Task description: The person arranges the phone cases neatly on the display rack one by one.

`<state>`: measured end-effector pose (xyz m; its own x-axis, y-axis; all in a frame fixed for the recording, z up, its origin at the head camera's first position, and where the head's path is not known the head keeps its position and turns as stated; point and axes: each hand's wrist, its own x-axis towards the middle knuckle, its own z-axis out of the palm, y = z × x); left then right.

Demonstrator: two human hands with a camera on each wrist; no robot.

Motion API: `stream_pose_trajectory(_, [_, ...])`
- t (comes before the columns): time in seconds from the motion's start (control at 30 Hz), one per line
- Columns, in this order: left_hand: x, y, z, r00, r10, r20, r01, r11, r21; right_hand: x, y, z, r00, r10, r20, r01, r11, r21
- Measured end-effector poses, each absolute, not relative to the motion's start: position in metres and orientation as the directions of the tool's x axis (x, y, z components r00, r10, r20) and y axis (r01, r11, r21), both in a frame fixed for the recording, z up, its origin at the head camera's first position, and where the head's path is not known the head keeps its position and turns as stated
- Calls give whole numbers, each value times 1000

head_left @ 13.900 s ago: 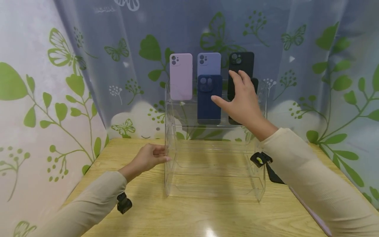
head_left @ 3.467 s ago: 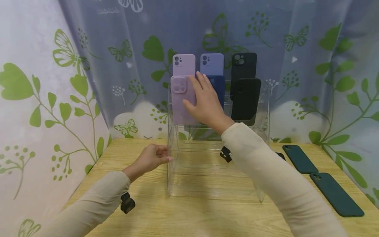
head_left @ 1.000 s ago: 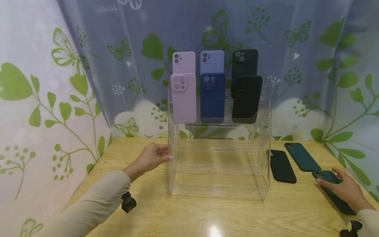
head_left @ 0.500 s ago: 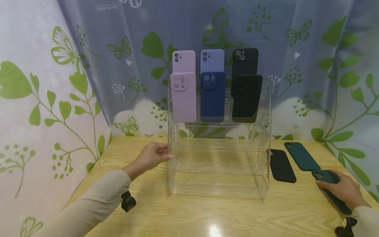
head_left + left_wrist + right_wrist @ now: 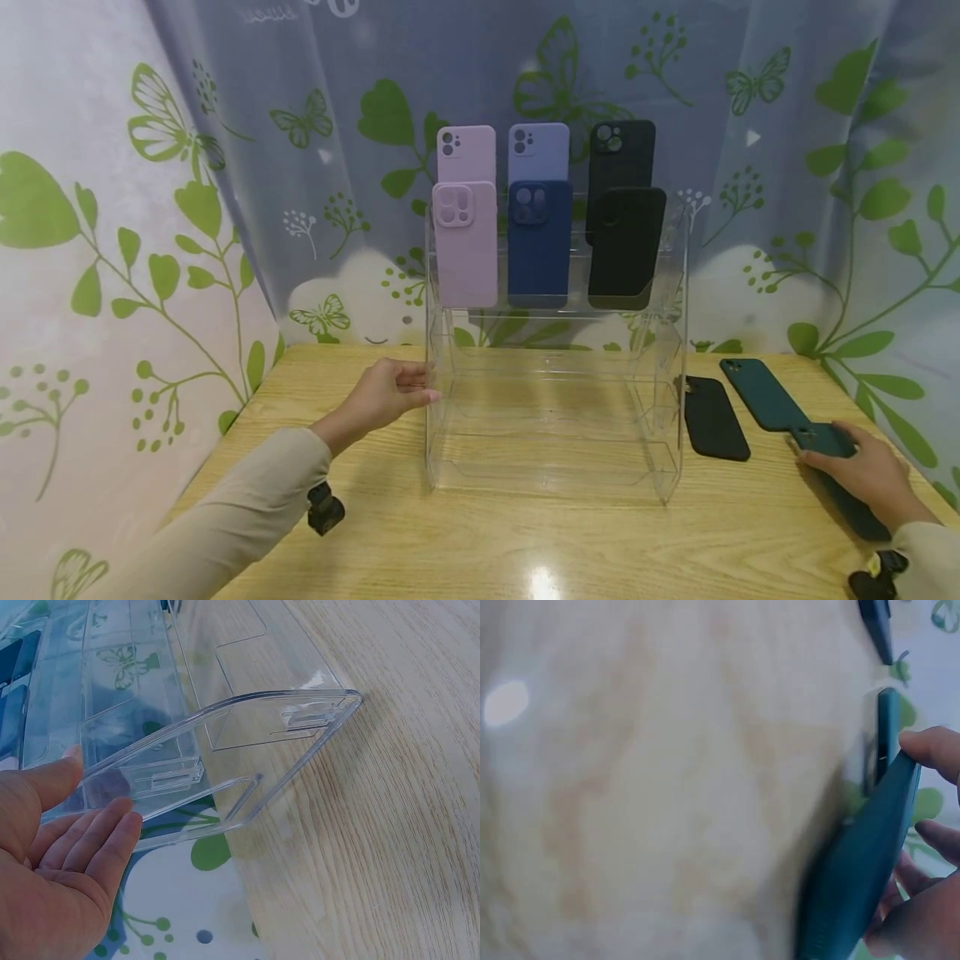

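My left hand point(image 5: 378, 398) holds the left side panel of a clear acrylic display stand point(image 5: 666, 479), thumb on one face and fingers on the other in the left wrist view. At the right, my right hand point(image 5: 870, 468) pinches a dark green phone case point(image 5: 862, 855) by its edges; in the right wrist view it tilts up off the table. The stand's upper tiers hold a pink case point(image 5: 467, 262) before a paler pink one point(image 5: 468, 157), a navy case point(image 5: 538, 258) before a lilac one point(image 5: 543, 158), and two black cases, one front point(image 5: 626, 258), one behind point(image 5: 624, 154).
A second green phone case point(image 5: 765, 396) and a black phone case point(image 5: 716, 421) lie on the wooden table point(image 5: 480, 550), right of the stand. The stand's lower tiers carry no cases. A leaf-patterned curtain point(image 5: 322, 192) hangs behind.
A pink case has joined the front tier. My right hand has left it, gone down to the right and taken hold of the nearer green case, now tilted up. My left hand stays put.
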<state>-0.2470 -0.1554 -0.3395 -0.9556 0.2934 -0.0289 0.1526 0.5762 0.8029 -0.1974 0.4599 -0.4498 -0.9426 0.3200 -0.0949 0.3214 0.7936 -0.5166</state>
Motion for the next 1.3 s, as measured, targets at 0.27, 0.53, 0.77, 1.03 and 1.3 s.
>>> stream_pose_trajectory(0.27, [-246,-156,-340,-955,293,-33,146,566,812,-198,442,-428,-959,282,-10,237,786,-571])
stream_pose_trajectory(0.53, [-245,-156,-338,-955,294,-25,156,574,804,-195,417,-399,-966,245,85,154,807,-570])
stream_pose_trajectory(0.77, [-246,-157,-338,-956,294,-19,161,574,803,-193,392,-371,-965,213,153,72,776,-627])
stream_pose_trajectory(1.03, [-247,-157,-338,-954,298,-25,160,580,799,-186,357,-342,-951,217,220,18,752,-659])
stream_pose_trajectory(1.3, [-247,-155,-339,-955,297,-24,161,581,798,-175,325,-322,-930,211,299,-51,734,-677])
